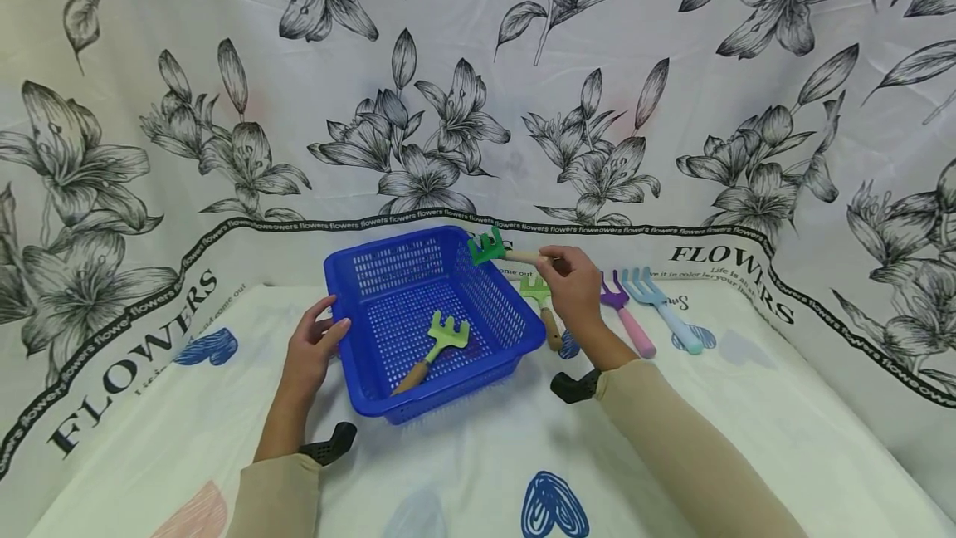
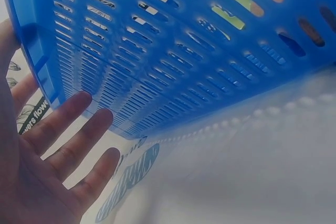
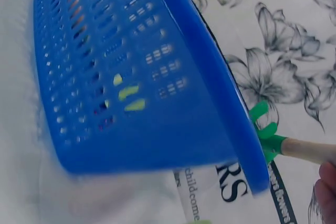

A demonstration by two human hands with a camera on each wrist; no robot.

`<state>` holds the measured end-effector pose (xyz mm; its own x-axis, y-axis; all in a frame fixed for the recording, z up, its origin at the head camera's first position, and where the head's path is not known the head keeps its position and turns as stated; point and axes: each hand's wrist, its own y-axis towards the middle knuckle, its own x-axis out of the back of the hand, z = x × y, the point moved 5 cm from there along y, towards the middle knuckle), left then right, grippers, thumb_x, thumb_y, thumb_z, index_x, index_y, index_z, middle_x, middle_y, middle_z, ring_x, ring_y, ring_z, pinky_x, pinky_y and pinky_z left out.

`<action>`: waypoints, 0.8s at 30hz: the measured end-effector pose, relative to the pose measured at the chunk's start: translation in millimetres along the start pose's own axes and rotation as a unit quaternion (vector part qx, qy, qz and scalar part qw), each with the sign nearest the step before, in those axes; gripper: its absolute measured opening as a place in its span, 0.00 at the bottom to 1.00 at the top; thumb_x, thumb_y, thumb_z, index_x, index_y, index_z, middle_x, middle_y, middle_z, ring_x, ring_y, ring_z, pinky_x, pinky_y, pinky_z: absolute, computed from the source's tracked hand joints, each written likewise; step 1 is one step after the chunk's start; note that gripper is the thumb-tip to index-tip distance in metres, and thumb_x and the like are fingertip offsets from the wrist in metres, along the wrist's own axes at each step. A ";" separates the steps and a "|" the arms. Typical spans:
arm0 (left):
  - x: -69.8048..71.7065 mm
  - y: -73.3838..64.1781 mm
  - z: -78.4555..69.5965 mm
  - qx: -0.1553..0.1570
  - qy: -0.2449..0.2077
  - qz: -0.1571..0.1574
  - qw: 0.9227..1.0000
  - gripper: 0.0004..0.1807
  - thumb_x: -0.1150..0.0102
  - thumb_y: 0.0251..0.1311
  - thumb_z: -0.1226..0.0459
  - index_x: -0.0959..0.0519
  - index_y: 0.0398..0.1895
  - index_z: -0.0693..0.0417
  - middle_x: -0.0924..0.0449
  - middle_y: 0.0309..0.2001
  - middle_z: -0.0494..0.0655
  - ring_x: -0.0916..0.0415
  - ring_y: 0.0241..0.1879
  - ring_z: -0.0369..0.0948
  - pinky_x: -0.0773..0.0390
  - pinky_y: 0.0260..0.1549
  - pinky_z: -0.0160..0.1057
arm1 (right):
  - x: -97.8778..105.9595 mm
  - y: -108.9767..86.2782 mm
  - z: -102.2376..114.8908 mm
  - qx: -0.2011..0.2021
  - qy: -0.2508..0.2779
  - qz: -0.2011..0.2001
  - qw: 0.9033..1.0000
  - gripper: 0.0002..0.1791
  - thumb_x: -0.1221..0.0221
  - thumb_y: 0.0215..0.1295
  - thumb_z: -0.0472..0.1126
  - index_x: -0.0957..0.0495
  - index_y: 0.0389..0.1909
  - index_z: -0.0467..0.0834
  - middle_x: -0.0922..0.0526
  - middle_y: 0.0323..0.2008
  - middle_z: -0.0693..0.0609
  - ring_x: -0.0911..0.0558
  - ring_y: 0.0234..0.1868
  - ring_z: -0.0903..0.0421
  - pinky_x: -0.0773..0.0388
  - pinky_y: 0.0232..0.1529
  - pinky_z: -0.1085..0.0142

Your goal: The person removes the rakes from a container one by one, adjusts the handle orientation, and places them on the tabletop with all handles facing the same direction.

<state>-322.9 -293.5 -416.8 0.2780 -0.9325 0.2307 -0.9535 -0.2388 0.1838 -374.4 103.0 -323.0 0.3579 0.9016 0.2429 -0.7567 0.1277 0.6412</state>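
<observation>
A blue plastic basket (image 1: 436,405) sits on the table, its side slots large in both wrist views. At its left rim, my left hand (image 1: 309,347) holds the edge with thumb and forefinger; the other fingers (image 2: 68,150) spread below the rim along the outer wall. My right hand (image 1: 571,285) pinches the pale wooden handle of a small green hand rake (image 1: 489,247). The rake's tines hang over the basket's back right rim. Inside the basket lies a light green hand rake (image 1: 448,333) with a wooden handle, tines toward the back.
Right of the basket lie another light green rake (image 1: 550,326), a purple rake with a pink handle (image 1: 635,330) and a light blue fork (image 1: 675,324). A white patterned cloth (image 1: 478,480) covers the table; a flower-printed curtain (image 1: 478,106) rises behind.
</observation>
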 end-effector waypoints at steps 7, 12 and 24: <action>0.3 0.5 1.7 0.000 -0.003 0.001 1.000 0.37 0.46 0.67 0.46 0.45 0.76 0.41 0.34 0.64 0.62 0.33 0.62 0.57 0.33 0.60 0.59 | 23.6 0.8 -20.9 -0.038 -0.012 -0.027 0.999 0.11 0.35 0.63 0.39 0.17 0.45 0.41 0.17 0.36 0.47 0.19 0.35 0.55 0.27 0.28 0.72; 1.2 0.5 1.9 -0.007 -0.002 0.000 1.000 0.37 0.46 0.67 0.46 0.45 0.76 0.41 0.33 0.64 0.62 0.32 0.61 0.56 0.31 0.59 0.57 | 40.3 -1.6 -34.2 -0.066 -0.018 -0.036 0.997 0.11 0.35 0.63 0.38 0.17 0.46 0.40 0.17 0.37 0.45 0.21 0.34 0.55 0.28 0.26 0.73; 1.8 0.4 2.5 -0.008 -0.007 -0.001 1.000 0.37 0.45 0.66 0.45 0.44 0.76 0.41 0.33 0.63 0.62 0.33 0.61 0.57 0.32 0.59 0.59 | 84.2 -10.5 -69.7 -0.123 -0.077 -0.078 0.986 0.13 0.37 0.65 0.41 0.18 0.48 0.40 0.17 0.41 0.45 0.20 0.39 0.57 0.26 0.32 0.81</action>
<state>-323.1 -295.9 -418.7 0.2777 -0.9359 0.2169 -0.9512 -0.2362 0.1987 -374.5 206.4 -360.0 0.5447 0.7920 0.2757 -0.7891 0.3728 0.4882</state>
